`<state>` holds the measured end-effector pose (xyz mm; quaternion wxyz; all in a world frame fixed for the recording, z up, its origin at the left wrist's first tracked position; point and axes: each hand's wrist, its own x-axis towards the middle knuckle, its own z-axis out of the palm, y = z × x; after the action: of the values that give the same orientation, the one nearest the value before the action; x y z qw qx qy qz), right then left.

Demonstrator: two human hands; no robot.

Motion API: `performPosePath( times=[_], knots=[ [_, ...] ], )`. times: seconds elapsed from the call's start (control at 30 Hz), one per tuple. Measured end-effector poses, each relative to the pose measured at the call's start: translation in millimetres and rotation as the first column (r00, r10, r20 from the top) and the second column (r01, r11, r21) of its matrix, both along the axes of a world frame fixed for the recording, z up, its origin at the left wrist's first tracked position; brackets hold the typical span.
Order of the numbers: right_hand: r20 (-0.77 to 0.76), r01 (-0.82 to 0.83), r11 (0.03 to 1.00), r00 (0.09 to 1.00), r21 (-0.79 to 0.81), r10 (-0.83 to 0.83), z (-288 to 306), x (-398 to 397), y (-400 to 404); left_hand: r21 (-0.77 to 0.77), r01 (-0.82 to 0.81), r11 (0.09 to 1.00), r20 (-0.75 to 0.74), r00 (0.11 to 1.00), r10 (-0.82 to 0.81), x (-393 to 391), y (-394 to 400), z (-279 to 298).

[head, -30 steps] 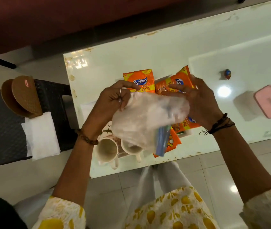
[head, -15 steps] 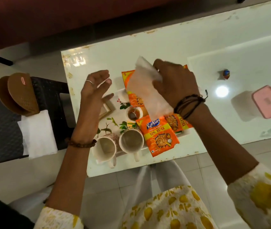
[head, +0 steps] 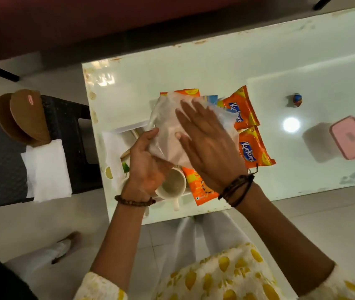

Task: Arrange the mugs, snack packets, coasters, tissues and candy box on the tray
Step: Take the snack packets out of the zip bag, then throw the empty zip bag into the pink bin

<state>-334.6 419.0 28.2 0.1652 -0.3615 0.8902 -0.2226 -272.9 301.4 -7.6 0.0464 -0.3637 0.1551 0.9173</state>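
A clear plastic packet of tissues (head: 165, 118) hangs over the tray (head: 126, 128) at the left end of the white table. My left hand (head: 148, 167) grips its near left edge. My right hand (head: 209, 144) lies flat and open on top of it, fingers spread. Orange snack packets show around it: one behind (head: 183, 92), two to the right (head: 240, 107) (head: 252, 148), one near the front (head: 200, 189). A cream mug (head: 171, 185) stands under my hands; a second mug is hidden by my left wrist.
A dark stool (head: 68, 120) left of the table carries two brown coasters (head: 27, 113) and a white folded tissue (head: 46, 167). A pink-lidded box (head: 350, 137) and a small wrapped candy (head: 297, 99) sit at the table's right. My foot (head: 64, 245) is on the tiled floor.
The right hand let go of the tissue packet and now lies flat on it. The left hand, open half a second ago, has taken hold of the packet's edge.
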Motion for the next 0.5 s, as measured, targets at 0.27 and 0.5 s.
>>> performPosePath(
  times=[0.27, 0.5],
  knots=[
    [0.304, 0.337, 0.941, 0.897, -0.004, -0.320, -11.2, -50.1, 72.6, -0.080, 0.138, 0.987, -0.056, 0.988, -0.142, -31.5, 31.5, 3.7],
    [0.802, 0.693, 0.695, 0.518, -0.189, -0.298, -26.9, -79.1, 207.4, -0.153, 0.321, 0.935, -0.004, 0.946, -0.325, -75.6, 137.8, -4.7]
  ],
)
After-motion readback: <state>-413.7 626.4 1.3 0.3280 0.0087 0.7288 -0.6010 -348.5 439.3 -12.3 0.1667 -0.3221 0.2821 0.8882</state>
